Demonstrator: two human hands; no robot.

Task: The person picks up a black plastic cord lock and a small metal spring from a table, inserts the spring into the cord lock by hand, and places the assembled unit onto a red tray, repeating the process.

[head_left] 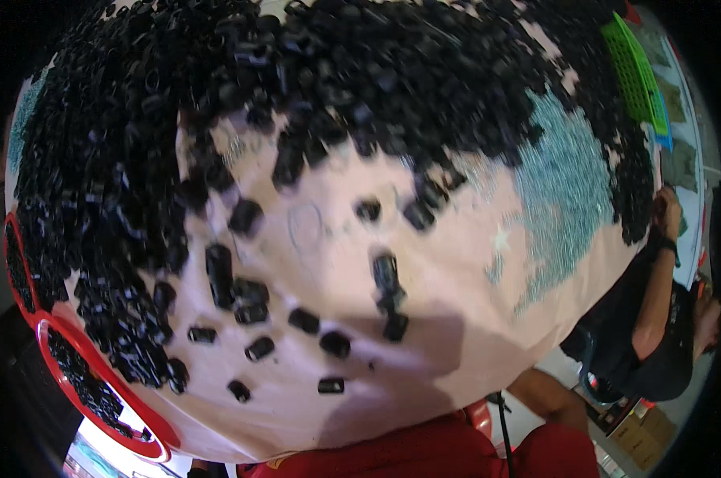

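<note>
Neither of my hands shows in the head view. My red clothing point(408, 451) is at the table's near edge. A large heap of short black tubular parts point(360, 64) covers the far and left side of the pale tabletop point(312, 231). Nearer to me, several loose black parts lie scattered, among them a longer one point(218, 275), a short one point(331, 385) and another point(336, 344). Right of the middle lies a pile of thin silvery-teal pins or screws point(563, 183); their exact kind is too small to tell.
Two red-rimmed basins with black parts inside, a nearer one point(149, 422) and a farther one point(12, 239), stand at the left edge. A green slotted basket point(631, 76) stands far right. A co-worker in dark clothing point(655, 350) sits at right, one arm point(655, 299) by the table.
</note>
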